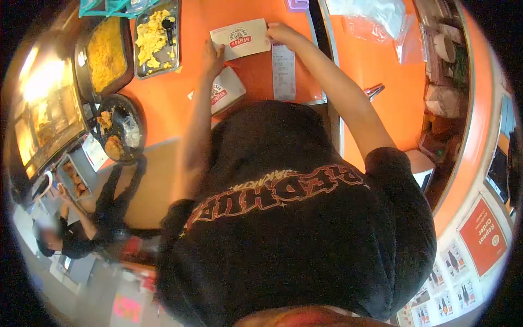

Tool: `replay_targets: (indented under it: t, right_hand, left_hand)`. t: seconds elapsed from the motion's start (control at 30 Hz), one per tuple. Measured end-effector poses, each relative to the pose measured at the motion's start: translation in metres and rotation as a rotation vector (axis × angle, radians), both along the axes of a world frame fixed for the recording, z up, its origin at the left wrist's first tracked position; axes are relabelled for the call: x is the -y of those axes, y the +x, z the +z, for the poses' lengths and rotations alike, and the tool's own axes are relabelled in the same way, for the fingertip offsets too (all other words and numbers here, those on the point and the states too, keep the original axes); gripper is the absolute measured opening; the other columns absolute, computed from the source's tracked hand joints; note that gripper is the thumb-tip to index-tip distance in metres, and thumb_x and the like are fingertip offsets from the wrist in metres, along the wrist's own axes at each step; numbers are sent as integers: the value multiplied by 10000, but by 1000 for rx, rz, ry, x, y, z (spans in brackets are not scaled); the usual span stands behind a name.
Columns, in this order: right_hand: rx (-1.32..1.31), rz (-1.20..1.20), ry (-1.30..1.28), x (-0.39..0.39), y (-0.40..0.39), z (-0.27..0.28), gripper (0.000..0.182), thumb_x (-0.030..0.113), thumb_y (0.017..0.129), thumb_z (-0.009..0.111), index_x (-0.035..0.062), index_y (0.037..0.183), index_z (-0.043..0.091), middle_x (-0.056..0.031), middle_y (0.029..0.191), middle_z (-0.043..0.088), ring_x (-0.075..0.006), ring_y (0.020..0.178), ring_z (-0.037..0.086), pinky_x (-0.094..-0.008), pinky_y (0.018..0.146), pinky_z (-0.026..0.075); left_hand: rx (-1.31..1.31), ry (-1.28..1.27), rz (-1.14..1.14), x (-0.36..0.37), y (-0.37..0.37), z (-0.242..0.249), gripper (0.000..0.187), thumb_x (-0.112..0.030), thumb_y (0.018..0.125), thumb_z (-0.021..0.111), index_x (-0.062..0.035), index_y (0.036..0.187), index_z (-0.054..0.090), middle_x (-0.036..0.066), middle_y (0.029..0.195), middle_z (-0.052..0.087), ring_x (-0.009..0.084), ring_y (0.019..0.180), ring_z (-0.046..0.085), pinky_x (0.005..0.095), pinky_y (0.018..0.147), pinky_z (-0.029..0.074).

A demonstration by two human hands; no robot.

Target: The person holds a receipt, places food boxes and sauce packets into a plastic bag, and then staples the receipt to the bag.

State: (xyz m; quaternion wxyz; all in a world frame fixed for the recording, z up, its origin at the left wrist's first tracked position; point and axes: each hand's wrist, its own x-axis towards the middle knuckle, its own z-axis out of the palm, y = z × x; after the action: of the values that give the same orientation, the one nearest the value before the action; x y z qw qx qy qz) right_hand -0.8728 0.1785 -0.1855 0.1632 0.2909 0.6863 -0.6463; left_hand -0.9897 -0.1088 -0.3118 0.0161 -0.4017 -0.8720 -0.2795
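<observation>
A white cardboard takeaway box [239, 50] with a red and black chicken logo sits on the orange counter, between my hands. My left hand [214, 57] grips its left end, thumb on the near side. At the right end, the fingers of my right hand [280, 35] are closed on the box's edge. A second takeaway box [230, 87] of the same print lies closer to me, partly hidden by my left forearm. A long printed receipt [284, 73] lies flat below my right hand.
On the left stand a tray of yellow food [154, 41], a deep pan of yellow-orange food [107, 54] and a black pan with fried pieces [129, 133]. Metal tongs [374, 91] and clear plastic bags [376, 24] lie right. Another person [81, 234] handles a tray at lower left.
</observation>
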Motion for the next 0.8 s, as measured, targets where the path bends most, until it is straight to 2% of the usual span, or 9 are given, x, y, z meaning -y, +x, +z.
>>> replay_targets:
  t: [0.07, 0.13, 0.17, 0.23, 0.37, 0.47, 0.67, 0.77, 0.8]
  right_hand:
    - [-81, -136, -32, 0, -4, -7, 293, 323, 881, 707, 44, 964, 672, -19, 836, 656, -149, 738, 618, -342, 731, 525]
    - [17, -136, 72, 4, -12, 8, 285, 307, 855, 745, 45, 936, 667, -26, 821, 657, -127, 691, 592, -309, 674, 518]
    - [70, -135, 122, 8, -12, 13, 284, 299, 843, 764, 46, 922, 664, -30, 813, 658, -115, 667, 580, -292, 646, 515]
    - [113, -149, -189, 1, -18, -3, 275, 264, 805, 809, 57, 918, 669, -23, 801, 652, -87, 626, 552, -246, 575, 493]
    - [136, -190, -568, -7, -28, -28, 286, 266, 744, 869, 87, 810, 657, -23, 749, 600, -110, 614, 511, -243, 512, 440]
    - [162, -172, -361, 2, -25, 10, 273, 175, 759, 863, 74, 910, 659, 22, 735, 600, -49, 550, 488, -183, 448, 424]
    - [-13, -375, -441, 6, -27, -19, 296, 163, 791, 835, 71, 1006, 653, -6, 794, 619, -69, 647, 536, -210, 564, 492]
    - [-139, -401, -326, 17, -21, -16, 382, 140, 794, 817, 77, 1131, 647, -54, 921, 657, -151, 792, 632, -277, 754, 554]
    - [-244, -294, 2, 18, -22, -19, 455, 133, 788, 809, 92, 1200, 619, -87, 1016, 646, -193, 901, 628, -319, 829, 540]
  left_hand:
    - [-155, 21, -28, 4, -11, -14, 491, -263, 991, 552, 8, 1378, 422, 307, 1336, 507, 450, 1215, 522, 475, 1001, 436]
    - [92, 115, 24, 2, -11, -3, 428, -231, 982, 563, 13, 1320, 462, 299, 1261, 562, 446, 1154, 563, 491, 943, 464]
    - [395, 159, 99, -2, -5, 24, 396, -214, 978, 571, 15, 1288, 479, 289, 1218, 591, 436, 1121, 586, 497, 913, 475]
    - [722, 243, 167, -2, -6, 23, 342, -182, 970, 581, 18, 1237, 504, 272, 1136, 636, 425, 1053, 621, 498, 860, 493]
    - [789, 295, 156, 0, -5, 33, 303, -122, 960, 585, 20, 1215, 505, 252, 1031, 674, 419, 946, 658, 481, 794, 517]
    - [701, 333, 129, 8, -11, 13, 321, -108, 961, 581, 21, 1237, 483, 256, 988, 678, 420, 907, 666, 481, 763, 525]
    - [769, 307, 103, 12, -12, 13, 335, -114, 969, 571, 35, 1247, 459, 274, 980, 674, 441, 939, 660, 526, 786, 512]
    - [618, 128, 121, 4, -7, 42, 405, -159, 972, 578, 38, 1298, 441, 291, 1102, 638, 462, 1016, 632, 537, 834, 505]
    - [556, 26, 144, 1, -1, 61, 443, -181, 973, 583, 39, 1326, 430, 300, 1166, 618, 469, 1052, 618, 538, 856, 504]
